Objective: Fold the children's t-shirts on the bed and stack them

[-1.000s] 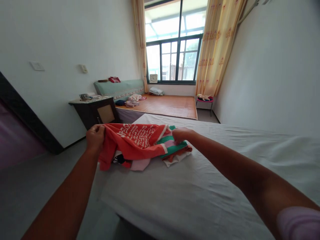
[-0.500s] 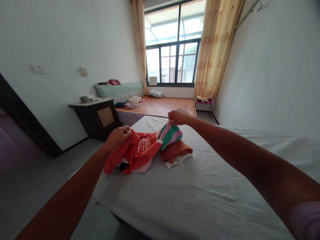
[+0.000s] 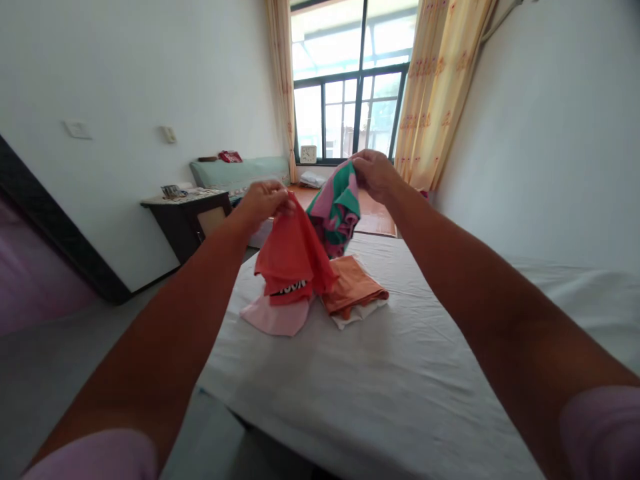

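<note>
My left hand is closed on a red garment with printed lettering, which hangs down from the fingers. My right hand pinches a green-and-pink striped garment at its top, holding it up to the right of the red one. The two garments overlap; I cannot tell whether they are joined. Below the red garment, a pale pink cloth touches the bed. To its right lies a folded orange-brown garment on top of a white folded cloth.
The white-sheeted bed spreads out before me. A dark cabinet with small items on top stands at the left. Beyond lies a second bed with a brown mat, below the window. A square clock sits on the sill.
Both hands have risen, lifting the red and striped garments higher off the bed. More of the pale pink cloth and the folded orange-brown garment now shows.
</note>
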Motion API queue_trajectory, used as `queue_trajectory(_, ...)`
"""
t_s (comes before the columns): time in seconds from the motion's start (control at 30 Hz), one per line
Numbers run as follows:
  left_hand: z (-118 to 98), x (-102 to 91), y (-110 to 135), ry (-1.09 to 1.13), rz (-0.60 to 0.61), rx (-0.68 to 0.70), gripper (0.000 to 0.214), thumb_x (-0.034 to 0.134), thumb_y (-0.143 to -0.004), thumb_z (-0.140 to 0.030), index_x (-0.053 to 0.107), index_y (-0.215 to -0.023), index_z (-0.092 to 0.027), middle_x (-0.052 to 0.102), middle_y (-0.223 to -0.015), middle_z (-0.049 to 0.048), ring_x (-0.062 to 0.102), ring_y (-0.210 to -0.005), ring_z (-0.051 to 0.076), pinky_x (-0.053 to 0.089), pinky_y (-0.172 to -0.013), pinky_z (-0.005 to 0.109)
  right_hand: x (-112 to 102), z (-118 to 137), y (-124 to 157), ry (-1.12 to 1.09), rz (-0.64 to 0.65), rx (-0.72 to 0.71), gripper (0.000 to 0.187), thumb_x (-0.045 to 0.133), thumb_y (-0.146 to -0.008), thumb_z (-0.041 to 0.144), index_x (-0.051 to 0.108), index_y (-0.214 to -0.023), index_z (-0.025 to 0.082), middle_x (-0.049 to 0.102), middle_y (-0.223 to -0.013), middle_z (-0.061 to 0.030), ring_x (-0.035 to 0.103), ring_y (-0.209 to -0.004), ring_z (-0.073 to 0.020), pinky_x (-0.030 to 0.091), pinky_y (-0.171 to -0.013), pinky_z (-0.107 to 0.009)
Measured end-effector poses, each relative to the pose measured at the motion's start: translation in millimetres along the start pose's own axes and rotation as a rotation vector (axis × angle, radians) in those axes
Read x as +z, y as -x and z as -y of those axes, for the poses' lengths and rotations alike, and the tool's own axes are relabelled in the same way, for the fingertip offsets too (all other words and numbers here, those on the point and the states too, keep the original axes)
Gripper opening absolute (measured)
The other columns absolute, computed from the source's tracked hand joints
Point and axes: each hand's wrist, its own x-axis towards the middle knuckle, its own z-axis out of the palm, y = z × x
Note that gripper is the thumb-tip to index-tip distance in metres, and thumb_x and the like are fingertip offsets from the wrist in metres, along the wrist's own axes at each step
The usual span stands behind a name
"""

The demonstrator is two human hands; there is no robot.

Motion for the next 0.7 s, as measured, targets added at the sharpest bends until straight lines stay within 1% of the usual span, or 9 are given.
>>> queue_trajectory(0.07,-7.8,0.0,-14.0,0.136,-0.095,0.029,0.016,0.057,-0.08,-0.03,0.058,-0.083,-0.014,0.07,-0.075,0.0035,0.067,-0.064,0.012,0.049,-0.056,0.019,2.9,-4.1,-5.8,-0.128,0.04,0.241,0.018,0.069,-0.075,0.028,0.054,-0.073,0.018,0.051,-0.054,0.0041,0.052,-0.048,-0.0093,0.044,-0.044,-0.021)
queue_trajectory(0.17,-5.1,8.3,-29.4,0.093,-0.037,-0.033,0.016,0.063,-0.077,-0.029,0.057,-0.078,-0.014,0.068,-0.066,0.0033,0.067,-0.062,0.015,0.051,-0.057,0.023,7.2,-8.9,-12.6,-0.199,0.032,0.475,0.018,0.07,-0.072,0.021,0.052,-0.072,0.018,0.052,-0.054,0.0029,0.053,-0.049,-0.011,0.048,-0.047,-0.025)
queue_trajectory(0.23,-0.1,16.8,-36.1,0.091,-0.044,-0.063,0.015,0.062,-0.077,-0.028,0.056,-0.077,-0.014,0.068,-0.065,0.0034,0.068,-0.062,0.016,0.053,-0.059,0.025,7.5,-8.6,-19.5,-0.333,-0.116,0.449,0.016,0.066,-0.077,0.023,0.051,-0.077,0.019,0.057,-0.062,0.0014,0.058,-0.056,-0.0118,0.052,-0.053,-0.026)
queue_trajectory(0.3,3.1,24.1,-39.3,0.203,-0.138,-0.01,0.013,0.056,-0.082,-0.029,0.054,-0.083,-0.016,0.07,-0.073,0.0035,0.069,-0.07,0.016,0.055,-0.065,0.027,6.5,-5.5,-26.1,-0.482,-0.256,0.336,0.014,0.061,-0.083,0.028,0.049,-0.083,0.021,0.061,-0.072,0.0009,0.061,-0.064,-0.0112,0.053,-0.06,-0.025)
queue_trajectory(0.4,11.9,29.9,-31.2,0.358,-0.203,0.085,0.016,0.054,-0.085,-0.034,0.051,-0.088,-0.018,0.072,-0.084,0.003,0.069,-0.078,0.013,0.055,-0.074,0.028,6.4,-1.9,-20.9,-0.568,-0.238,0.281,0.02,0.062,-0.084,0.036,0.048,-0.086,0.022,0.064,-0.079,0.0008,0.063,-0.071,-0.0111,0.053,-0.063,-0.024)
queue_trajectory(0.47,28.0,29.6,-13.3,0.339,-0.1,0.037,0.024,0.06,-0.081,-0.04,0.052,-0.087,-0.018,0.072,-0.083,0.004,0.069,-0.078,0.014,0.055,-0.073,0.029,7.9,-5.2,-0.6,-0.546,-0.057,0.356,0.025,0.067,-0.081,0.038,0.049,-0.085,0.02,0.066,-0.079,-0.0006,0.064,-0.07,-0.0116,0.053,-0.063,-0.024)
queue_trajectory(0.53,53.4,25.4,13.6,0.21,0.078,-0.08,0.033,0.064,-0.075,-0.047,0.057,-0.086,-0.017,0.071,-0.078,0.0054,0.069,-0.075,0.017,0.055,-0.067,0.029,9.6,-14.3,31.4,-0.438,0.257,0.49,0.026,0.069,-0.079,0.038,0.053,-0.085,0.018,0.068,-0.077,-0.0033,0.065,-0.066,-0.0127,0.052,-0.061,-0.024)
queue_trajectory(0.63,97.5,14.2,60.4,-0.174,0.359,-0.251,0.034,0.061,-0.073,-0.051,0.064,-0.076,-0.018,0.07,-0.071,0.0057,0.066,-0.067,0.02,0.049,-0.053,0.025,13.9,-33.5,86.5,-0.068,0.812,0.637,0.026,0.071,-0.076,0.038,0.063,-0.085,0.015,0.07,-0.076,-0.0063,0.067,-0.065,-0.0162,0.049,-0.058,-0.024)
queue_trajectory(0.7,120.8,8.7,88.2,-0.415,0.456,-0.249,0.027,0.065,-0.066,-0.047,0.067,-0.072,-0.02,0.069,-0.069,0.0036,0.065,-0.064,0.019,0.045,-0.053,0.024,20.8,-43.9,117.9,0.245,0.993,0.562,0.026,0.072,-0.072,0.036,0.068,-0.09,0.017,0.072,-0.083,-0.0058,0.068,-0.074,-0.0201,0.048,-0.062,-0.025)
